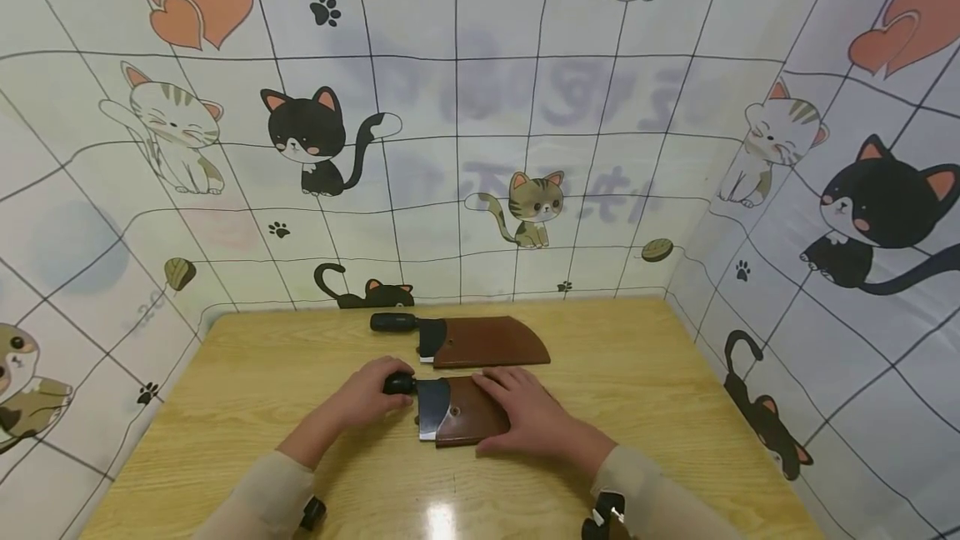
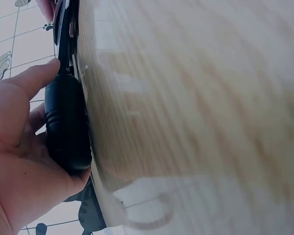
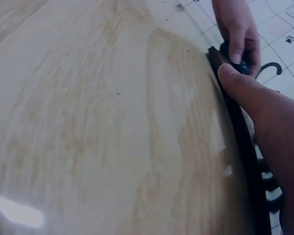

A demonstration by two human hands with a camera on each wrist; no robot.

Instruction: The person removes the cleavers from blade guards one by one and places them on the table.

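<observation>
A cleaver point(image 1: 432, 411) with a black handle point(image 2: 67, 125) lies on the table, its blade mostly inside a brown leather sheath point(image 1: 471, 412). My left hand point(image 1: 372, 394) grips the handle; in the left wrist view the fingers and thumb curl round it. Over the sheath's right end lies my right hand point(image 1: 531, 419), holding it with the fingers at the far edge and the thumb along the near edge. That end of the sheath is hidden under the palm. Just behind lies a second cleaver point(image 1: 393, 322), also in a brown sheath point(image 1: 491, 341), touched by neither hand.
The light wooden table point(image 1: 247, 390) runs back to a cloth wall point(image 1: 420, 227) printed with cats and grid lines. The same cloth stands at the left and right sides. Light glares off the table's near part.
</observation>
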